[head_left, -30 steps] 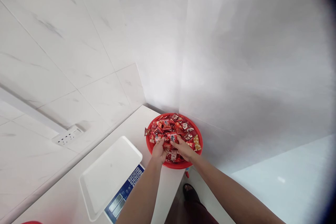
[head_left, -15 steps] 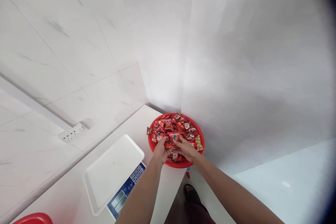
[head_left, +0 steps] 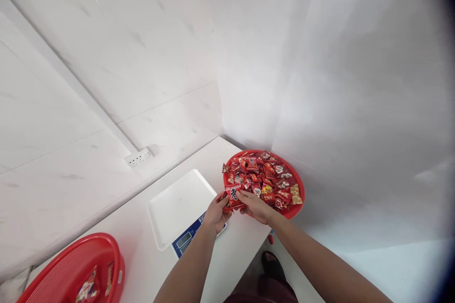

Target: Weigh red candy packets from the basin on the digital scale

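Note:
Both hands hold red candy packets (head_left: 233, 195) together at the front left edge of a red basin (head_left: 300, 206). My left hand (head_left: 216, 213) is closed round their left side, fingers curled beneath. My right hand (head_left: 256, 207) grips the right side with the thumb on top. The uppermost packet has a large black character on its front; how many lie under it is hidden. Heaped in the basin are many small wrapped candies (head_left: 268, 170), mostly red, with a yellowish one (head_left: 295, 194) near the right rim.
A digital scale with a white tray (head_left: 181, 206) and blue keypad panel (head_left: 185, 239) stands left of my hands on the white table (head_left: 227, 265). Another red basin (head_left: 119, 255) with a few packets is at lower left. Walls meet behind the table; a socket strip (head_left: 138, 156) is mounted there.
My hands have come up out of the candy heap and moved left with red packets between them. The view has turned left, bringing more of the second basin into sight.

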Demonstrator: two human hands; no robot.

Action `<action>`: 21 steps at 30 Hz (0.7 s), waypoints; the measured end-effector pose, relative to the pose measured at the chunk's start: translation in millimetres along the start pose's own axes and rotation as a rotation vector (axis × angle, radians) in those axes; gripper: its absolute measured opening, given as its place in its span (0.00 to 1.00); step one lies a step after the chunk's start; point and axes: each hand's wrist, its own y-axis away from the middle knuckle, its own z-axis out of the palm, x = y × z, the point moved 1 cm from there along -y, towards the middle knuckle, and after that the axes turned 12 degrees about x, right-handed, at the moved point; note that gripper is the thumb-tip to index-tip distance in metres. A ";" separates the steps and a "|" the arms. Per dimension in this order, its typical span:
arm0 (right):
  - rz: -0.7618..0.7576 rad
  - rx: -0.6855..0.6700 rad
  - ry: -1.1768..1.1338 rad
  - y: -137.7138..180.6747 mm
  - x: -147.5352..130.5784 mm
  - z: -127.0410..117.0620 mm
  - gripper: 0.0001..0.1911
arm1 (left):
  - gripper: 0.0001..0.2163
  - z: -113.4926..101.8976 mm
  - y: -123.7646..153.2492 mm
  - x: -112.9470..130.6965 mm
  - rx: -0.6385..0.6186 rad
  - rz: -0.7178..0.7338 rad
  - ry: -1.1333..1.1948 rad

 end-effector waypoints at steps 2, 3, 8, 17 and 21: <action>-0.014 0.019 0.033 -6.6 6.2 15.8 0.20 | 0.11 -26.7 7.4 6.1 0.073 0.046 0.052; -0.013 0.060 0.047 -10.8 9.7 22.5 0.19 | 0.11 -41.5 11.3 9.2 0.120 0.066 0.083; 0.098 0.153 0.247 -34.4 30.4 59.9 0.10 | 0.06 -119.7 33.3 26.5 0.364 0.143 0.231; -0.013 0.120 0.437 -64.8 37.2 132.6 0.20 | 0.06 -191.7 69.5 48.1 0.487 0.247 0.269; 0.018 0.017 0.489 -45.5 48.4 130.6 0.16 | 0.10 -189.8 76.4 32.6 0.465 0.257 0.188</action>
